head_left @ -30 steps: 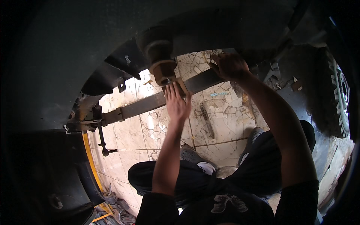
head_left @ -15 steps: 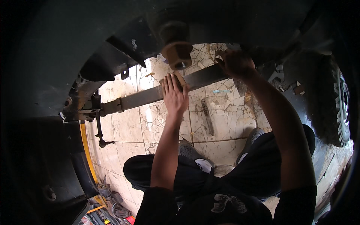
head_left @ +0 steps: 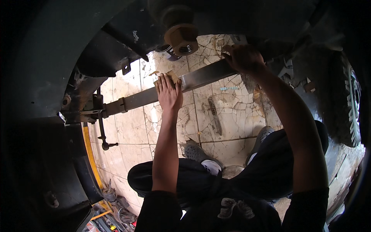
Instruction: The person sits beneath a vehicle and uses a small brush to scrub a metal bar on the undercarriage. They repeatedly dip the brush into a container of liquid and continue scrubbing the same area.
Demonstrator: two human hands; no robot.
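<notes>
A long dark metal bar (head_left: 143,98) runs across in front of me, rising toward the right. My left hand (head_left: 169,92) presses a tan piece of sandpaper (head_left: 172,77) onto its upper face, fingers laid over the sheet and thumb along the right side. Just right of that hand, a patch of the bar looks brighter. My right hand (head_left: 245,58) is curled over the bar farther right, thumb toward the left; deep shadow hides most of its fingers. Above the bar hangs a large rusty hex nut (head_left: 181,38), close to the camera.
Dark vehicle bodywork (head_left: 42,77) surrounds the top and left. A wire brush (head_left: 215,116) lies on the cracked tile floor (head_left: 239,120). A linkage rod (head_left: 101,129) hangs at the bar's left end. A toothed wheel (head_left: 353,104) stands right; tools (head_left: 106,222) lie lower left.
My left hand and the sandpaper have slid left along the bar. My right hand stays at about the same spot. The view has shifted slightly.
</notes>
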